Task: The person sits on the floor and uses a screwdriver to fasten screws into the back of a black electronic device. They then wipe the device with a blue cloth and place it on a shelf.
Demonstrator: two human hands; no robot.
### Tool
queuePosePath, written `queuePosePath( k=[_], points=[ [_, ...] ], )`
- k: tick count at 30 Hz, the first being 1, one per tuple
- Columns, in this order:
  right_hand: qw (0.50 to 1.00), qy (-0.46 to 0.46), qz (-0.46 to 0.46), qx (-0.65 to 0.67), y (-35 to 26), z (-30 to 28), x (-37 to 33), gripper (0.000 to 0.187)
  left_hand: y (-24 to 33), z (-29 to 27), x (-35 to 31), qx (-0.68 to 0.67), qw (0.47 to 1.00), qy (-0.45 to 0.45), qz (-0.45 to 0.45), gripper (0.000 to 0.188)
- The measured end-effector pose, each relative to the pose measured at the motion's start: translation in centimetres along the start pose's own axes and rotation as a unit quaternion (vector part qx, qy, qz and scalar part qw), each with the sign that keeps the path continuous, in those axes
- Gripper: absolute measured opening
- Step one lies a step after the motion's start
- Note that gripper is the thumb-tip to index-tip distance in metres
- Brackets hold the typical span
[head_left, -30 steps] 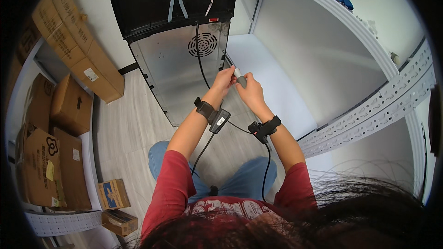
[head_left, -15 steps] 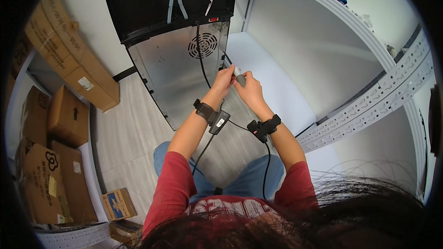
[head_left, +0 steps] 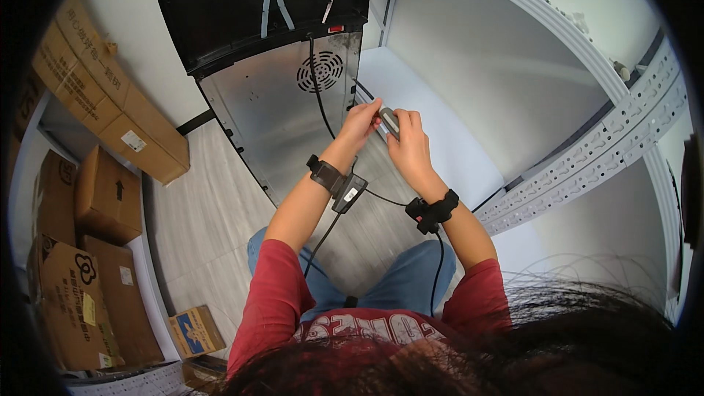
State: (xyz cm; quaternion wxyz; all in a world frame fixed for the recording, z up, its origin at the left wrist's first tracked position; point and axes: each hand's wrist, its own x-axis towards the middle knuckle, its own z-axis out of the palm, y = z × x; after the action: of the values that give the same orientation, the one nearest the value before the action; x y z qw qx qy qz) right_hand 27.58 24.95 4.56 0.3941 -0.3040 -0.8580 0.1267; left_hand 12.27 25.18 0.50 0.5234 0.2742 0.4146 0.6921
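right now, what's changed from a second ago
The right hand has shifted slightly right, its fingers straighter along the grey handle; nothing is visibly let go. The left hand stays close by it, and the black cord still hangs down the metal panel.

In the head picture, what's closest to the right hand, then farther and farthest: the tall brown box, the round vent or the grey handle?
1. Grey handle: in the right hand's grip.
2. Round vent: ahead, leftward.
3. Tall brown box: far left.

Storeroom, apparently: several cardboard boxes, perforated white shelving.
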Motion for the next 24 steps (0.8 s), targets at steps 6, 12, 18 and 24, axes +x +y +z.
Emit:
queuePosePath(
  k=[6,12,18,24],
  points=[
    [1.0,-0.01,0.021,-0.017,-1.2,-0.4,0.6,0.033,0.3,-0.1,-0.4,0.038,0.999,0.017,-0.006,0.036],
    [0.999,0.02,0.029,-0.014,-0.6,-0.3,0.1,0.03,0.1,0.6,-0.2,0.03,0.999,0.031,-0.011,0.035],
    [0.997,0.023,0.076,0.014,-0.2,0.0,-0.1,0.032,-0.8,-0.4,0.5,0.025,1.0,0.012,0.006,0.037],
    [0.997,0.011,0.074,0.023,-0.4,-0.3,0.1,0.035,-0.4,0.0,-0.1,0.03,0.999,0.03,0.026,0.039]
  ],
)
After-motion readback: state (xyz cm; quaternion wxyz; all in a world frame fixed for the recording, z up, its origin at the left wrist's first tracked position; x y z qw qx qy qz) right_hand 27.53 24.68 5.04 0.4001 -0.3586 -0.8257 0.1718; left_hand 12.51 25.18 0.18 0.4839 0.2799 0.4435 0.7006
